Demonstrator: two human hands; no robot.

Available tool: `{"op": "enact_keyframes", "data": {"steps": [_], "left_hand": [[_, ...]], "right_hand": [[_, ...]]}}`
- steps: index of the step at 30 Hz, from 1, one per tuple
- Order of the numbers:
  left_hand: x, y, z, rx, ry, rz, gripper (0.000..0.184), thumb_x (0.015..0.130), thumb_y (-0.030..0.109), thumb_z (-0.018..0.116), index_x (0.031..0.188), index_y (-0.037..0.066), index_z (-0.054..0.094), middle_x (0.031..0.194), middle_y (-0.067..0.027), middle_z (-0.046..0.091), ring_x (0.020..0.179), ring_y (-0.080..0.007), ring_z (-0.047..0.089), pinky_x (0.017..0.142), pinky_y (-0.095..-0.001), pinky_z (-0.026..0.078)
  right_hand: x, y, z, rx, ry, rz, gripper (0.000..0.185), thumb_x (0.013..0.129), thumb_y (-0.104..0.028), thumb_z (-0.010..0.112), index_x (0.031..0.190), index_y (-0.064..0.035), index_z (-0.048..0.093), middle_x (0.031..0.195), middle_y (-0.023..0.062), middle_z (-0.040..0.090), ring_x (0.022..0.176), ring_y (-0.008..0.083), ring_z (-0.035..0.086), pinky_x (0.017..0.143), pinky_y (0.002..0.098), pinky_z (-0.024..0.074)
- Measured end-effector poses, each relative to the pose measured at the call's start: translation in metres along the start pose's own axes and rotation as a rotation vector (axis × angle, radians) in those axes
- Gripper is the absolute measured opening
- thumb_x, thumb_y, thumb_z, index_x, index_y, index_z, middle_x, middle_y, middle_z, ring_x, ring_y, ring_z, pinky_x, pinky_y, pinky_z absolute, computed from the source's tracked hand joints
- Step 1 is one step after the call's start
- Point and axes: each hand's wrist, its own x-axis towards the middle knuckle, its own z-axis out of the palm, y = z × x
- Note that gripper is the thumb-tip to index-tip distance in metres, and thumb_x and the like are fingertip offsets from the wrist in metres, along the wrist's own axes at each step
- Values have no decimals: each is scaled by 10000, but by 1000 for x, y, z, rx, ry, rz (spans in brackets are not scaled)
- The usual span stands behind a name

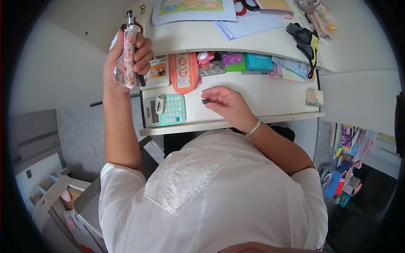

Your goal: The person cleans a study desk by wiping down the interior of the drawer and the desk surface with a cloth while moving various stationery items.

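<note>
Raised at the upper left, my left hand (141,52) is closed around a pen (130,50) with a pink-and-white patterned barrel and a dark, clear-topped end pointing up. Crinkled clear plastic (120,71) shows beside the barrel, and a thin dark stick (142,80) pokes out below the fingers. My right hand (228,103) hovers over the open drawer (249,95), its thumb and forefinger pinching a small dark piece (205,101) whose kind I cannot make out. Left of that hand lies a mint-green calculator (173,110) with a small white item (160,105) on it.
Toward the drawer's back lie an orange-red packet (184,71), a teal box (258,62) and several other packets. A small patterned block (314,97) sits at its right. Above, the desktop bears papers (249,27), a picture sheet (194,10) and a black-and-yellow strapped item (304,40).
</note>
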Motion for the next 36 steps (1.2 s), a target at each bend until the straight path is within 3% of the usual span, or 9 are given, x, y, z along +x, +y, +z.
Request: {"op": "enact_keyframes", "data": {"steps": [3, 6, 12, 22, 24, 27, 31, 36], "left_hand": [[1, -4, 1, 13, 34, -15, 414, 1058, 418, 351, 907, 42, 435, 730, -32, 411, 524, -102, 401, 457, -251, 353], [2, -12, 1, 23, 57, -32, 431, 1056, 437, 350, 913, 43, 449, 722, -30, 410, 523, -99, 404, 446, -235, 341], [8, -24, -2, -1, 39, -97, 456, 1054, 454, 344, 916, 35, 460, 724, -37, 415, 510, -110, 417, 443, -235, 338], [11, -35, 6, 52, 126, -135, 448, 1051, 466, 349, 897, 57, 447, 691, -19, 414, 505, -105, 413, 441, -239, 334], [12, -36, 5, 51, 138, -138, 441, 1053, 458, 345, 892, 59, 442, 688, -22, 416, 497, -108, 414, 431, -248, 334], [14, -38, -1, 38, 90, -140, 442, 1052, 458, 345, 886, 59, 437, 683, -25, 413, 480, -115, 404, 420, -250, 337], [15, -37, 1, 64, 146, -141, 450, 1052, 461, 345, 878, 55, 430, 677, -28, 409, 463, -117, 395, 411, -252, 343], [18, -39, 0, 81, 179, -128, 457, 1050, 465, 355, 868, 52, 427, 670, -29, 406, 459, -115, 395, 406, -253, 348]], "right_hand": [[-13, -22, -9, 424, 54, 98, 341, 983, 3, 498, 1322, -16, 535, 1169, 99, 627, 1029, 168, 622, 936, 322, 520], [-24, -38, -23, 616, 48, 147, 352, 1006, -52, 476, 1355, -22, 510, 1145, 109, 635, 1001, 181, 627, 911, 327, 516], [-38, -52, -38, 720, 36, 56, 359, 1008, -86, 482, 1362, -32, 504, 1134, 105, 623, 962, 165, 618, 855, 321, 501], [-46, -65, -79, 652, 11, -201, 407, 963, -42, 554, 1366, -73, 501, 1144, 86, 593, 957, 180, 612, 861, 322, 504], [-49, -74, -97, 627, 84, -222, 416, 954, -27, 567, 1362, -69, 502, 1141, 82, 594, 954, 183, 617, 875, 333, 510], [-49, -95, -147, 200, 358, -335, 385, 916, 15, 586, 1297, -26, 544, 1081, 72, 604, 920, 152, 621, 836, 289, 519], [-46, -138, -263, -154, 876, -505, 393, 865, -27, 680, 1245, -3, 581, 1052, 54, 630, 900, 128, 616, 796, 259, 516], [-28, -154, -377, -405, 1195, -424, 423, 812, -16, 721, 1219, -23, 608, 1089, 65, 655, 883, 121, 620, 777, 277, 531]]}}
